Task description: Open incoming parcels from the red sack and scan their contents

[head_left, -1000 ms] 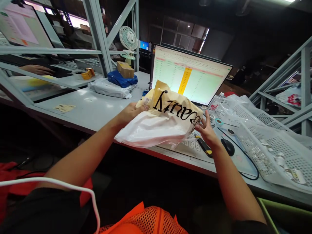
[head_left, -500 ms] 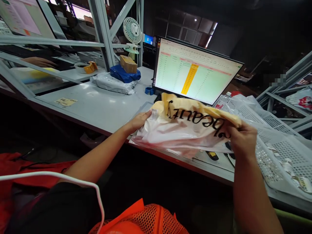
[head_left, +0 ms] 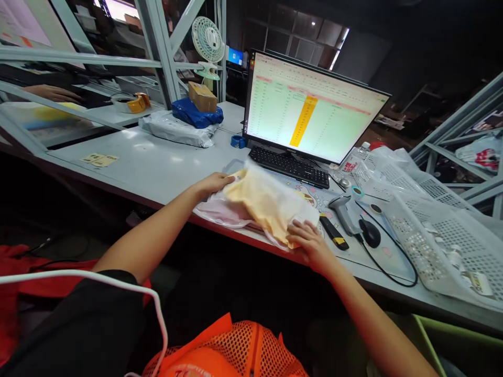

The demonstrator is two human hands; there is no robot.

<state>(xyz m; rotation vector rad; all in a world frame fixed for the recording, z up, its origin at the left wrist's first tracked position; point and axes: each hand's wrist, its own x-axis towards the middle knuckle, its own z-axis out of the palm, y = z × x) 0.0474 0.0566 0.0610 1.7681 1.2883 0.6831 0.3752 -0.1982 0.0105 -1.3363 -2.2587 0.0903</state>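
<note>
A soft cream-yellow and white bagged garment [head_left: 271, 201] lies folded over at the front edge of the desk, its clear plastic wrapper spreading out on the left. Part of it is smeared by motion, and no lettering shows on the upper side. My left hand [head_left: 215, 183] is closed on its upper left edge, thumb toward the cloth. Over the lower right corner, my right hand [head_left: 310, 242] grips with bent fingers on top; its thumb is hidden. A black box cutter [head_left: 334, 233] with a yellow patch lies just right of that hand.
Behind the garment are a keyboard [head_left: 288, 166] and a monitor [head_left: 314, 112]. A barcode scanner [head_left: 346, 214], a mouse [head_left: 370, 233] and a white perforated basket [head_left: 416, 251] stand to the right. Parcels [head_left: 178, 130] lie back left. A co-worker's hand [head_left: 53, 94] shows beyond the metal frame.
The garment has come down and left onto the desk edge and folded over, hiding its lettering. My right hand has moved left and inward with it; keyboard and scanner are now uncovered.
</note>
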